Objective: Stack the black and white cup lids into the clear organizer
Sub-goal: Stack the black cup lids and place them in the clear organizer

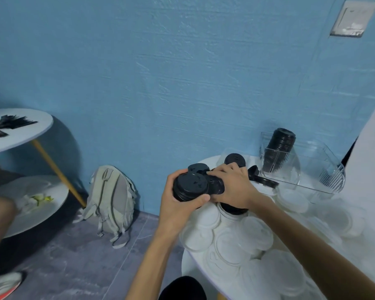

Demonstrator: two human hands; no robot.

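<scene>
My left hand [178, 204] grips a short stack of black cup lids [189, 186] above the near-left edge of the round white table [195, 269]. Beside it, my right hand [232, 185] lies over another black lid [214, 185] and holds it against the stack. More loose black lids [235, 159] lie behind the hands. Several white lids [243, 237] cover the table in front. The clear organizer [307, 169] stands at the back right with a tall stack of black lids [278, 150] leaning in its left compartment.
A grey backpack [112, 200] leans on the blue wall at floor level. A second round two-tier table [20, 131] stands at the left with black packets on top. Another person's leg and shoe [2, 282] show at the far left.
</scene>
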